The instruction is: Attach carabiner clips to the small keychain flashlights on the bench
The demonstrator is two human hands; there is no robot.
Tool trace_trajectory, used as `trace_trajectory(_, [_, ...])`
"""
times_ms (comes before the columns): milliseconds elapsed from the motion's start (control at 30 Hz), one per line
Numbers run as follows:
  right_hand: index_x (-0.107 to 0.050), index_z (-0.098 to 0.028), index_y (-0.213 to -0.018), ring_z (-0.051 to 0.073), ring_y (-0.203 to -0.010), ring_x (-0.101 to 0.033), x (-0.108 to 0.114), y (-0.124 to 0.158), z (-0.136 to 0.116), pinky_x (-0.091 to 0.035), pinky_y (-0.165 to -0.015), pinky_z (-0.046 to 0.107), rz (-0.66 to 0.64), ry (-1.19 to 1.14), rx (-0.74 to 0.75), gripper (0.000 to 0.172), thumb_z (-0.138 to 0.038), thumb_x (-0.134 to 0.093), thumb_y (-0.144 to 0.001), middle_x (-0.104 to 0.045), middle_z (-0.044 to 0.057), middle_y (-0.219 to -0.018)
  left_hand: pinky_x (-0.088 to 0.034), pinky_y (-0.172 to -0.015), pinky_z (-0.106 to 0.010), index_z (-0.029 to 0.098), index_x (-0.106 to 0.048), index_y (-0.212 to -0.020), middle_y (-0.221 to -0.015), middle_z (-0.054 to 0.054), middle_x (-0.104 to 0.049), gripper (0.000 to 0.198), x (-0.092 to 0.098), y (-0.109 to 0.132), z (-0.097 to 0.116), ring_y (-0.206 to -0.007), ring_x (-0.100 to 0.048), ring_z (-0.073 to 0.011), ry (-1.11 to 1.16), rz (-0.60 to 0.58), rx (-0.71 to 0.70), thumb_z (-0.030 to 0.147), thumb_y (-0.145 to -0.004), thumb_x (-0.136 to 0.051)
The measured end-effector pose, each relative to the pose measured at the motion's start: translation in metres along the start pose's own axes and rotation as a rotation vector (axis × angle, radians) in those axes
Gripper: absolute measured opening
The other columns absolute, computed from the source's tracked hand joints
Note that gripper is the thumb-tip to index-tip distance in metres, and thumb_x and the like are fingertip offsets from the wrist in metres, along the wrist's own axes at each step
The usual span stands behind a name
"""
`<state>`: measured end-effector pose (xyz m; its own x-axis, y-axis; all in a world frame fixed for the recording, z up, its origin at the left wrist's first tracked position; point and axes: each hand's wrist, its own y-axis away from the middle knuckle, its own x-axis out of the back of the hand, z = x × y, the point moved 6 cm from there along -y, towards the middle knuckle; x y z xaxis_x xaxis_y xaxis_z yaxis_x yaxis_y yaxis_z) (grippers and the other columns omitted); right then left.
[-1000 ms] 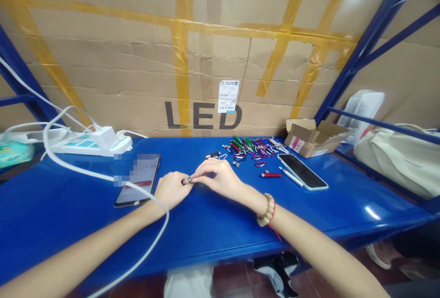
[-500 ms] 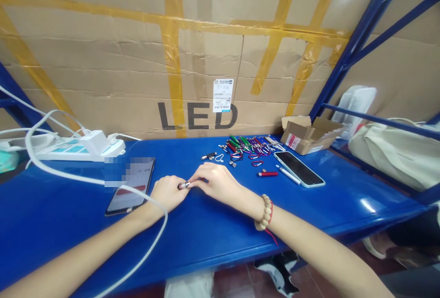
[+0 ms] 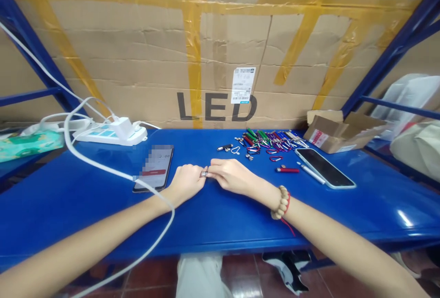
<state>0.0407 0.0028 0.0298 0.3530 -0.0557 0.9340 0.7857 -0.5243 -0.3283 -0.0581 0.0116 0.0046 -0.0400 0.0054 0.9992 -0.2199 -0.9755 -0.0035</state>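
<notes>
My left hand [image 3: 187,182] is closed around a mini flashlight [image 3: 204,174]; only its short silver end shows between the hands. My right hand [image 3: 231,176], with a bead bracelet at the wrist, pinches that end with thumb and forefinger. Both hands touch at the flashlight, just above the blue table [image 3: 220,224]. Beyond them lie a black mini flashlight [image 3: 225,147] and a silver carabiner [image 3: 235,150]. A red flashlight tube [image 3: 287,170] and a white pen-like stick [image 3: 312,174] rest to the right.
Several coloured flashlights with carabiners [image 3: 266,140] lie heaped at the back. An open cardboard box [image 3: 330,133] and a phone [image 3: 325,168] are at right. Another phone [image 3: 154,169] lies left, by a power strip [image 3: 137,137]. A white cable [image 3: 165,229] loops over my left forearm.
The view has swung left, so things appear further right. My hands are closer together, and less of the flashlight shows between them.
</notes>
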Motion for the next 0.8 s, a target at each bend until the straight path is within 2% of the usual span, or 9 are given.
trace_trajectory(100, [-0.062,-0.013,-0.069,0.01,-0.061,-0.05,-0.002,-0.002,0.003,-0.035,-0.061,0.02,0.046,-0.219,-0.087,0.025,-0.016,-0.046,-0.088,-0.058,0.003,-0.067,-0.042,-0.067,-0.03,0.016,-0.07,-0.084,-0.089,-0.013,-0.07,0.046,0.0,0.001,0.001,-0.086,-0.064,-0.0252,-0.006,0.005,0.011,0.031,-0.089,-0.027])
trace_trajectory(200, [-0.057,-0.013,-0.057,0.007,-0.046,-0.046,-0.009,-0.003,0.008,-0.035,-0.055,0.019,-0.025,-0.479,-0.247,0.032,-0.016,-0.045,-0.086,-0.052,-0.002,-0.05,-0.042,-0.067,-0.03,0.016,-0.07,-0.084,-0.088,-0.012,-0.07,0.048,0.0,0.002,0.002,-0.085,-0.064,-0.0254,-0.007,0.004,-0.001,0.032,-0.089,-0.026])
trace_trajectory(333, [-0.057,-0.013,-0.059,0.006,-0.036,-0.041,-0.013,-0.001,0.013,-0.034,-0.049,0.018,-0.101,-0.671,-0.367,0.034,-0.024,-0.042,-0.088,-0.043,-0.006,-0.039,-0.042,-0.066,-0.03,0.019,-0.071,-0.08,-0.088,-0.01,-0.07,0.046,0.002,0.0,0.001,-0.085,-0.064,-0.0253,0.03,0.02,0.004,0.032,-0.088,-0.028])
trace_trajectory(600, [-0.061,-0.012,-0.068,0.005,-0.039,-0.04,-0.012,-0.002,0.022,-0.033,-0.048,0.018,-0.114,-0.709,-0.305,0.045,-0.048,-0.041,-0.087,-0.045,-0.005,-0.047,-0.041,-0.069,-0.027,0.025,-0.072,-0.075,-0.081,-0.005,-0.071,0.036,0.005,-0.005,-0.005,-0.083,-0.063,-0.0217,0.185,0.053,0.013,0.03,-0.082,-0.037])
trace_trajectory(800, [-0.065,-0.015,-0.072,0.007,-0.047,-0.046,-0.012,-0.002,0.018,-0.033,-0.056,0.02,-0.102,-0.506,-0.292,0.044,-0.04,-0.035,-0.092,-0.054,-0.003,-0.054,-0.039,-0.067,-0.027,0.028,-0.071,-0.068,-0.076,-0.002,-0.07,0.034,0.006,-0.006,-0.008,-0.079,-0.062,-0.0212,0.243,0.045,0.012,0.03,-0.079,-0.04])
